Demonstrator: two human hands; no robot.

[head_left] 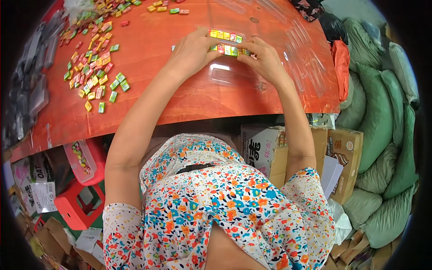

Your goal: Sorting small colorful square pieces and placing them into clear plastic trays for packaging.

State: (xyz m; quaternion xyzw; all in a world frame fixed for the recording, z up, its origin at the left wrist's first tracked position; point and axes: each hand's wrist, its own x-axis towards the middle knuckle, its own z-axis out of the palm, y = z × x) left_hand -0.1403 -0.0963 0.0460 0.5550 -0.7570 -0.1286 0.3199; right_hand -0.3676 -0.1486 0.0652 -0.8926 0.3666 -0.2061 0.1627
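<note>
At the far middle of the table, two short rows of small coloured boxes lie one behind the other. They seem to sit in narrow clear plastic cases, though the edges are hard to make out. My left hand (192, 50) closes on the left end of the near row (227, 49), its index finger reaching to the left end of the far row (226, 36). Thumb and fingers of my right hand (264, 57) pinch the right end of the near row. Just nearer to me lies a flat, shiny clear plastic piece (220, 77).
Many loose small boxes (92, 81) are scattered over the left of the orange table (171, 105). Long clear plastic cases (306, 63) lie at the right. Green sacks (371, 108) and cartons (345, 157) stand beyond the right edge; a red stool (74, 211) is below left.
</note>
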